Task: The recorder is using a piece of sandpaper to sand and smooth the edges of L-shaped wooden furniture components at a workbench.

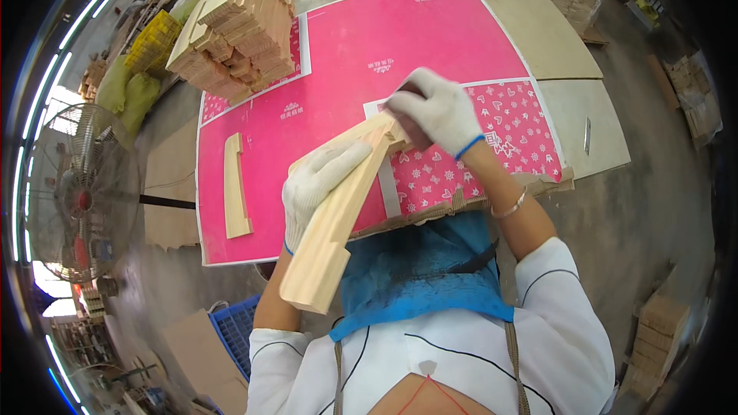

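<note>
My left hand [317, 180], in a white knitted glove, is closed around pale, shaped wooden pieces. The nearer wooden piece [338, 227] slants from my left forearm up toward the middle, with a notch near its low end. Part of a second wooden piece [336, 137] shows beyond my fingers. At their far ends my right hand [444, 111], also gloved, is closed on a dark brown sheet of sandpaper [413, 129], folded against the wood. A single notched wooden piece [237, 192] lies on the pink table cover [269, 150] at the left.
A tall stack of wooden pieces [238, 46] stands at the table's far left. Beyond it is a yellow basket [152, 40]. A large fan [81, 192] stands left of the table. Cardboard sheeting [569, 119] borders the right side, with a thin metal strip [587, 136] on it.
</note>
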Motion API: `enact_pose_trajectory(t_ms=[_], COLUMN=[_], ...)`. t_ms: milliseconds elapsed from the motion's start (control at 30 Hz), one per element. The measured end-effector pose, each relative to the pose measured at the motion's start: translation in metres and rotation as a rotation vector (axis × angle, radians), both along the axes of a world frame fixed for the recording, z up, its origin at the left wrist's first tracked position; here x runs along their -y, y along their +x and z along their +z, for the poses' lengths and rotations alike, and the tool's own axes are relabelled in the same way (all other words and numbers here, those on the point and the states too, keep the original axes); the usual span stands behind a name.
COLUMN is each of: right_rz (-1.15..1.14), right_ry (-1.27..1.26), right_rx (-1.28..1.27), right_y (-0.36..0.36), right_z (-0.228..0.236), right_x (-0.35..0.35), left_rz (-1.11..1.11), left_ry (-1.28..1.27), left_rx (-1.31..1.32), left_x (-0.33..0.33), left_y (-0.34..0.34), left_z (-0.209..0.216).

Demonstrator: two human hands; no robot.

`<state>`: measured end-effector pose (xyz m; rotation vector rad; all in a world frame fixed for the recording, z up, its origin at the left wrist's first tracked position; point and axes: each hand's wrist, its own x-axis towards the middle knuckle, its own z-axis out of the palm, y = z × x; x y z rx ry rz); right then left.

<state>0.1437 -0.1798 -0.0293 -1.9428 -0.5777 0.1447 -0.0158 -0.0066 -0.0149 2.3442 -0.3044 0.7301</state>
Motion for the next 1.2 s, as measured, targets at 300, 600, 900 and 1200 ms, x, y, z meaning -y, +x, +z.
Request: enact_pose_trajectory(t_ms=[300, 600, 900, 1200], right_rz=[-0.035, 0.037, -0.057, -0.019], right_ry=[0.075, -0.124, -0.015, 0.053], right_rx=[-0.018, 0.222, 0.099, 0.142], right_y=[0.0, -0.012, -0.047, -0.052], right_z=[-0.034, -0.038, -0.035, -0.064], right_x=[-0.007, -0.037, 0.002, -0.015], left_rz=[0.097, 0.03, 0.03, 0.167], left_ry=[0.42, 0.705, 0.622, 0.047], left_rx=[-0.275, -0.188, -0.243, -0.495], left_x=[-0.025, -0.034, -0.036, -0.032], left_y=[0.014, 0.009, 0.014, 0.019], left_z=[-0.002, -0.007, -0.003, 0.003])
